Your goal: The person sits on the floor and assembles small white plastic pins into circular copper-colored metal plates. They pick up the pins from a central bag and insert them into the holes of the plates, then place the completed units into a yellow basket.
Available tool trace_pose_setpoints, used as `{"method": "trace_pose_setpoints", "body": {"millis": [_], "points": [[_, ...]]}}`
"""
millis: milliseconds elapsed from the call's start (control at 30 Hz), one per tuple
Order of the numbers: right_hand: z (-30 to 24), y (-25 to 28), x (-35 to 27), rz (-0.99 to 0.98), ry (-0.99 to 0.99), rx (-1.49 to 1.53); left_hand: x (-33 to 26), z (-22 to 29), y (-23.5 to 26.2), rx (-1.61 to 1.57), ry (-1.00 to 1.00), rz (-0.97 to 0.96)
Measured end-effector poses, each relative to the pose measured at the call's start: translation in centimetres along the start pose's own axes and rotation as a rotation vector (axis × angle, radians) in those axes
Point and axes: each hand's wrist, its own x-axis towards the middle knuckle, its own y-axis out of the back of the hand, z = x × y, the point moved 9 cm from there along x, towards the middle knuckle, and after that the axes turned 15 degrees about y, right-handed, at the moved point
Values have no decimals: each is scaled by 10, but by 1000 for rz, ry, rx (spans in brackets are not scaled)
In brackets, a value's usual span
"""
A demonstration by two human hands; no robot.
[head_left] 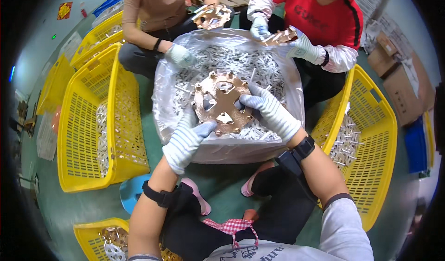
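A round copper-coloured metal disc [223,107] with cut-out openings and small knobs round its rim is held up between my two gloved hands. My left hand [187,138] grips its lower left edge, thumb on the face. My right hand [271,109] pinches the upper right edge, with the thumb over the front. Below the disc stands a large bin lined with clear plastic [160,94], filled with small white stick-like pieces [232,59]. The fingers behind the disc are mostly hidden.
Two co-workers sit across the bin; one holds a similar copper disc [212,17], the other a copper piece [280,37]. Yellow baskets [85,122] with white pieces stand at left, another yellow basket [371,168] at right. A blue stool [132,194] and a small yellow basket [88,235] sit lower left.
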Motion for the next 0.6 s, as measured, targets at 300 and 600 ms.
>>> {"method": "trace_pose_setpoints", "body": {"millis": [300, 600], "points": [[43, -3, -9, -331, -193, -352, 45, -68, 30, -161, 204, -65], [154, 77, -34, -742, -401, -1240, 48, -76, 69, -441, 233, 66]]}}
